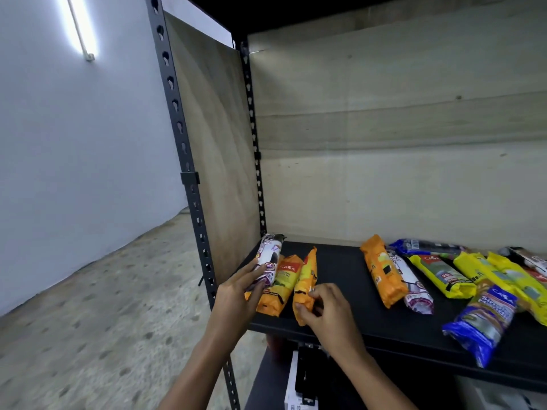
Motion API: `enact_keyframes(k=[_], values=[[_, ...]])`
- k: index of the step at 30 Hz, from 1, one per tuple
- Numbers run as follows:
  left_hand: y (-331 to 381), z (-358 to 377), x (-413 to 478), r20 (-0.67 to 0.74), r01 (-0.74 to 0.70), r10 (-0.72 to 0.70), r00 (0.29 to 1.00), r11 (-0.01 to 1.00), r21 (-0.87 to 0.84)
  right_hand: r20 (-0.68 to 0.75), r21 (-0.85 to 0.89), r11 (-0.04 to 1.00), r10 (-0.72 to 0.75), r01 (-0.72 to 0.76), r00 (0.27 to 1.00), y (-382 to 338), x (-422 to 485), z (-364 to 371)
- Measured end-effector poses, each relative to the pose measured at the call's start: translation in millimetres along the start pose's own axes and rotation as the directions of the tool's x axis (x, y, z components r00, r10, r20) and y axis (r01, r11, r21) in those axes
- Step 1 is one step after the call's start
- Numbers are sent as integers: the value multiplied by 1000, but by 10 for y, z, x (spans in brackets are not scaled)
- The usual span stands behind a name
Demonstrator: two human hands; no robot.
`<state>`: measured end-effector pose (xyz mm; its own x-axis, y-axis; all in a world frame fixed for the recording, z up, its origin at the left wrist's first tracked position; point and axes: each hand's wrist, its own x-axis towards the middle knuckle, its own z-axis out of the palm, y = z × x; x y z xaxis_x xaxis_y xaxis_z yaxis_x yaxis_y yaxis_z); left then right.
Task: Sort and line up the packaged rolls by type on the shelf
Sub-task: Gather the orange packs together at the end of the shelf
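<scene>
At the left end of the black shelf (340,261), my left hand (236,291) grips a white and purple roll (268,258) that points away from me. Beside it lies an orange roll (281,282). My right hand (325,306) pinches the near end of a second orange roll (306,279). Further right sit another orange roll (383,270) and a white and purple roll (414,287). Beyond them lie yellow rolls (438,276), a blue roll (485,318) at the front edge and a dark blue roll (429,247) at the back.
Black perforated uprights (183,149) frame the shelf, with wooden panels at the left side (213,143) and back (399,128). A lower shelf holds a white box (291,380) and a dark object. A speckled floor (88,306) spreads to the left.
</scene>
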<state>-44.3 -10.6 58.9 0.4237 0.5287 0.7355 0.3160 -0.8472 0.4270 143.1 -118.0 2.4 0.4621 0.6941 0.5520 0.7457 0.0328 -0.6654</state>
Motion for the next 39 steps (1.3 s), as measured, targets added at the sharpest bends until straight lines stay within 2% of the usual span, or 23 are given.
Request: enact_keyframes(k=[8,12,16,19,25,29,34,39], values=[[-87,-95,-137,-11,26,-26,1000,1000,-18,59,-88,994,-64,69,996,-109,-38,200],[-74,-130,-146,-23,30,-30,999,999,-24,46,-302,939,-156,163,987,-144,-32,260],[-75,-140,-128,-25,48,-49,998,998,-26,44,-440,887,-130,136,991,-140,-42,256],[-47,-114,-124,-14,42,-42,999,999,-25,41,-478,870,-112,118,993,-146,-41,308],[-6,-108,-129,-3,24,-24,1000,1000,-18,78,-430,883,-172,189,982,-169,-62,325],[38,-84,-112,2,9,-9,1000,1000,-26,107,-305,927,-196,220,975,-173,-107,194],[170,113,-124,6,-5,6,1000,997,-83,41,-109,982,-151,155,988,-115,-203,-128],[455,508,-116,32,-6,10,999,991,-130,-58,-39,998,-52,49,997,56,-256,-629]])
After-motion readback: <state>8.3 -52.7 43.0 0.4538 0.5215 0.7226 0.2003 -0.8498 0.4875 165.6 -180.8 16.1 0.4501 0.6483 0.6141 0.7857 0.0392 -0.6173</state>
